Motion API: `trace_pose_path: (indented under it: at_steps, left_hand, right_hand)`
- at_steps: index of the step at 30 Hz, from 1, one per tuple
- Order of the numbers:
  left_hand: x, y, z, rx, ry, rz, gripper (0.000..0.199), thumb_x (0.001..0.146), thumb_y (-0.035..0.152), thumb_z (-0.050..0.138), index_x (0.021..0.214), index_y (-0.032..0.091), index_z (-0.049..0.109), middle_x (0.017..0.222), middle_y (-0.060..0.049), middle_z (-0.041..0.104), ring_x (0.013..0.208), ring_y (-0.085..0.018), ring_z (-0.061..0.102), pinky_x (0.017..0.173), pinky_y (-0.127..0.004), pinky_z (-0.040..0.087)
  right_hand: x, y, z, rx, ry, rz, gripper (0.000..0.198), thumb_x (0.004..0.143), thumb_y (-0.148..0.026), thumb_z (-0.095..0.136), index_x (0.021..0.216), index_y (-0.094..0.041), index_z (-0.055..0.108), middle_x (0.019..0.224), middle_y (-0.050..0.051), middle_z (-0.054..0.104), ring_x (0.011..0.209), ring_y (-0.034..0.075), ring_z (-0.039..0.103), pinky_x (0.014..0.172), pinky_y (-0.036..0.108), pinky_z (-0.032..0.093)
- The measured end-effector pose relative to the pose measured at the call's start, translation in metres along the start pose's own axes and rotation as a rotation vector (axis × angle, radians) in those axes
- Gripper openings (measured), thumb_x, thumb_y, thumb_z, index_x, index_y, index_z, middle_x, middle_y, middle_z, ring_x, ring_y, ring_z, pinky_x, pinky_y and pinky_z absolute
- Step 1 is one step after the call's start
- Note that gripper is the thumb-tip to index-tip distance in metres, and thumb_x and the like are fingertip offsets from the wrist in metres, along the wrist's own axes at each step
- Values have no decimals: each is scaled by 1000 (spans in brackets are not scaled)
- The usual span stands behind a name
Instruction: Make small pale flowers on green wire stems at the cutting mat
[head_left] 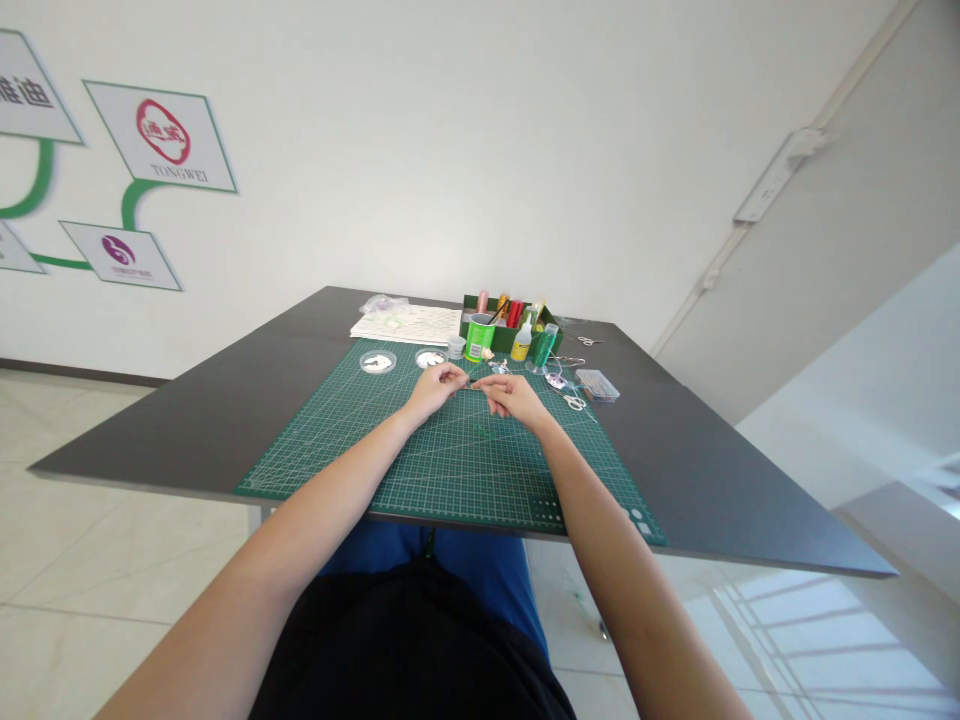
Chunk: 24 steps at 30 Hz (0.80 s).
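1. Hands together over the far half of the green cutting mat (450,470), left hand (433,387) and right hand (516,397) close but not touching, something very thin stretched between them.
2. Fingers of the left hand curled in, tips pressed together as if pinching the near end of a fine thread or wire (474,388); too small to tell which. Fingers of the right hand likewise drawn together toward that same strand, exact pinch point not clear.
3. Judged handling: extremely light, limp or only slightly springy, easy to lose from a loose grip. Best taken between thumb and forefinger tips close to the working end, with a short free length so it does not droop or whip. Slippery against dry skin, probably; steady light pressure rather than a squeeze.
4. Faint green loop or strand lying on the mat just below the right hand (486,432), likely more of the same material.
5. Nearby on the mat: two small clear dishes (377,362) to the left, a green cup (478,337), a small glue bottle (522,343), a clear bead box (598,385) on the right edge.
6. Behind, on the dark counter (187,420): a green organiser tray (555,342) with tools, and a white pattern sheet (409,325).
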<state>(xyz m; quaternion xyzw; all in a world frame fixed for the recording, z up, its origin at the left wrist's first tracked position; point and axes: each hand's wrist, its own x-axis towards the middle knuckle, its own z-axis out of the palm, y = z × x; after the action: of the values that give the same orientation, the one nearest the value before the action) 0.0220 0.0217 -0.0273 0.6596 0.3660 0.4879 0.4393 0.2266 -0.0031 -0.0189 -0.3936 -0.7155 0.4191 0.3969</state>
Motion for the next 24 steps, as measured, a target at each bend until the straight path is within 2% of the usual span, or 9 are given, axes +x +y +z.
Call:
trace_pose_path:
  at_steps: [14,24]
  left_hand:
    - [1,-1,1,-76,3,-44,24,74,34,76,81,15,63,64,1,61,49,-9,49,45,-21,36]
    - [0,1,2,-111,-17,-49,23,75,27,78,83,14,60,65,2,61,48,-7,53,41,-17,37]
  right_hand:
    - [1,3,-1,-6,-2,-3,39,84,-45,65,103,-12,74,49,-3,58,38,8,42,42,22,32]
    - [0,1,-1,-19,0,-2,38,85,-44,65,103,-11,74,50,-3,59,38,8,42,43,21,33]
